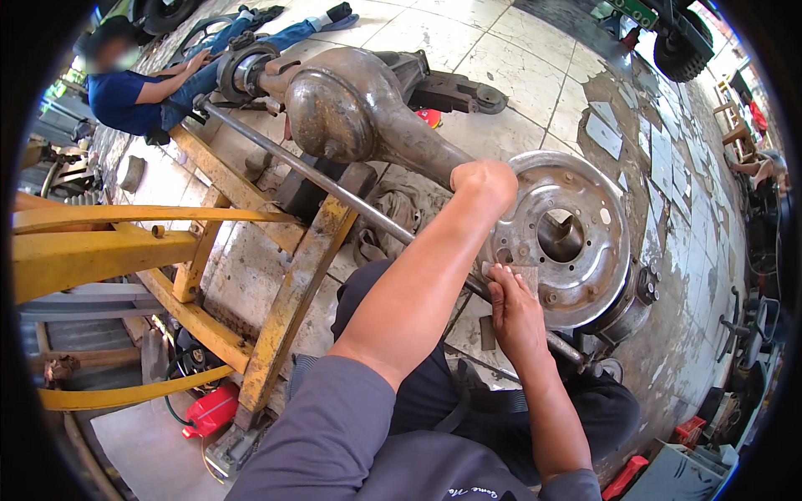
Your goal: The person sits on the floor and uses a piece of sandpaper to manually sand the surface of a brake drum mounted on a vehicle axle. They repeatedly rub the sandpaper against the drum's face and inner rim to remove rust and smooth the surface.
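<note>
A large, round, bare-metal plate (585, 288) with a centre hole and smaller holes round it stands at the end of an axle housing (351, 104). My right hand (518, 321) presses a small greyish-brown sheet, like sandpaper (526, 274), against the plate's near left face, thumb and fingers on the sheet. My left arm reaches across to the plate's upper left edge, by the axle tube. There my left hand (484, 182) is bent away, its fingers hidden. A long metal rod (351, 194) runs under my left forearm.
A yellow metal stand (292, 309) is at the left, with a red container (211, 409) below it. A person (138, 92) sits at the far left. A small dark piece (487, 332) lies near my right hand. Broken tiles (603, 134) cover the floor at far right.
</note>
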Demonstrator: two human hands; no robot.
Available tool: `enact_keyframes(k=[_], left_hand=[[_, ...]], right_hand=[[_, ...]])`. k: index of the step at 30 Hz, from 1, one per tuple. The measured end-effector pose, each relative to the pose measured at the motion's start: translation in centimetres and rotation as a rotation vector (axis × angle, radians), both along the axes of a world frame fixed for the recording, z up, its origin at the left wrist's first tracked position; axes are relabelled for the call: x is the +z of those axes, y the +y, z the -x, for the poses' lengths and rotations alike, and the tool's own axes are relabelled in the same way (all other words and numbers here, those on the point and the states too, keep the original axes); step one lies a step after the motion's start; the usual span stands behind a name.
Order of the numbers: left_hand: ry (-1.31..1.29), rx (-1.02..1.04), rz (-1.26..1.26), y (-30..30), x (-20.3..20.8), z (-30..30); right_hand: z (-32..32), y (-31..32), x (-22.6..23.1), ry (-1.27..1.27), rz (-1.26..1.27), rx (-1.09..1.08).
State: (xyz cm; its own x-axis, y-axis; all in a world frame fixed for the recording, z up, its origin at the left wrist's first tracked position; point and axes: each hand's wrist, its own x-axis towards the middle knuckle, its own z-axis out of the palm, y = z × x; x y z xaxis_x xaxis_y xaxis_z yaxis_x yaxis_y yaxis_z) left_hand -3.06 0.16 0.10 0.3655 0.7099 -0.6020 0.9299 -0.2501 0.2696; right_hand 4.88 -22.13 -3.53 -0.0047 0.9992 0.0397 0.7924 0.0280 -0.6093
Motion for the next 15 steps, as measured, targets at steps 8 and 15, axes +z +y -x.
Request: enact_keyframes(k=[8,15], left_hand=[[0.007,-0.003,0.002,0.3,0.1,0.0],[0.011,-0.009,-0.028,0.3,-0.4,0.2]], right_hand=[[-0.1,0.4,0.6,0.025,0.047,-0.030],[-0.5,-0.3,0.7,0.051,0.046,-0.009]])
